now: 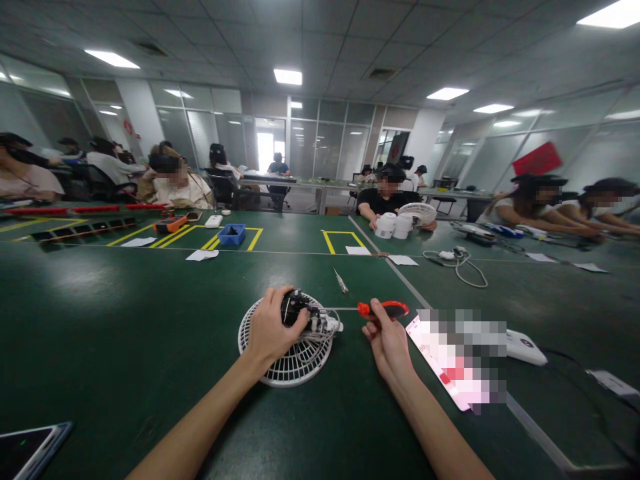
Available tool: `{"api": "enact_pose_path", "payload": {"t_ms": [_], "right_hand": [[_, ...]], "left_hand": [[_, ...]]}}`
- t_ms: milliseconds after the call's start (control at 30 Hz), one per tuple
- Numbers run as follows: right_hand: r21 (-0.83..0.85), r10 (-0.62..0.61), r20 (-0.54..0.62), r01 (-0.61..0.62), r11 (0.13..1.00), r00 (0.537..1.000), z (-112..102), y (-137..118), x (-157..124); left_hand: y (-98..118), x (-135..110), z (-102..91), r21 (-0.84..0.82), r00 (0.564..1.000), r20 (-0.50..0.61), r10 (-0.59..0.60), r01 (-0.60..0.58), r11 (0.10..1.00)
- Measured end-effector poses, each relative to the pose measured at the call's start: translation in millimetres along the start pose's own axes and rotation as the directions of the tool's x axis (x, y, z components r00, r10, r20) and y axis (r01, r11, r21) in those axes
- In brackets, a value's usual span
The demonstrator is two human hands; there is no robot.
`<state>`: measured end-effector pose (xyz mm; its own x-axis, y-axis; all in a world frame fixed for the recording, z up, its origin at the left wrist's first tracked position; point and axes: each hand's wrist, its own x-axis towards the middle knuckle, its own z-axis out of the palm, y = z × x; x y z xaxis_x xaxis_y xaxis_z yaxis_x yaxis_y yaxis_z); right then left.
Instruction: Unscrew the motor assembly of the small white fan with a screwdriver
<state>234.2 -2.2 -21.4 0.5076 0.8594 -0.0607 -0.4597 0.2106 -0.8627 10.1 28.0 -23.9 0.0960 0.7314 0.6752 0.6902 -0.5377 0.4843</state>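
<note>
My left hand (270,328) is closed around a small black fan motor (300,311) with white parts, held over a round white fan grille (295,363) lying on the green table (125,320). My right hand (386,340) grips the red-and-black handle of a screwdriver (383,309). Its thin shaft points left and its tip meets the motor. A second small screwdriver (341,281) lies on the table just beyond.
A blurred card or phone (450,367) and a white device (525,347) lie to the right. A phone (25,450) sits at the bottom left. A blue bin (232,234), papers and a white cable (463,263) lie farther off. Other people sit at the far tables.
</note>
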Motion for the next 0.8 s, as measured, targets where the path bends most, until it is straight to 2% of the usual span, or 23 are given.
{"api": "enact_pose_path", "payload": {"t_ms": [433,567,800], "right_hand": [[0.023,0.016,-0.011,-0.016,1.0,1.0,1.6,-1.5,-3.6],[0.016,0.022,-0.014,-0.022,1.0,1.0,2.0,-1.8,-3.8],[0.008,0.01,-0.022,-0.01,1.0,1.0,2.7,-1.7,-3.8]], "left_hand": [[-1.0,-0.7,1.7,0.007,0.999,-0.006,-0.04,0.04,0.999],[-2.2,-0.8,3.0,0.011,0.999,-0.038,-0.024,0.024,1.0],[-2.9,0.3,3.4,-0.027,1.0,-0.017,0.014,-0.014,1.0]]}}
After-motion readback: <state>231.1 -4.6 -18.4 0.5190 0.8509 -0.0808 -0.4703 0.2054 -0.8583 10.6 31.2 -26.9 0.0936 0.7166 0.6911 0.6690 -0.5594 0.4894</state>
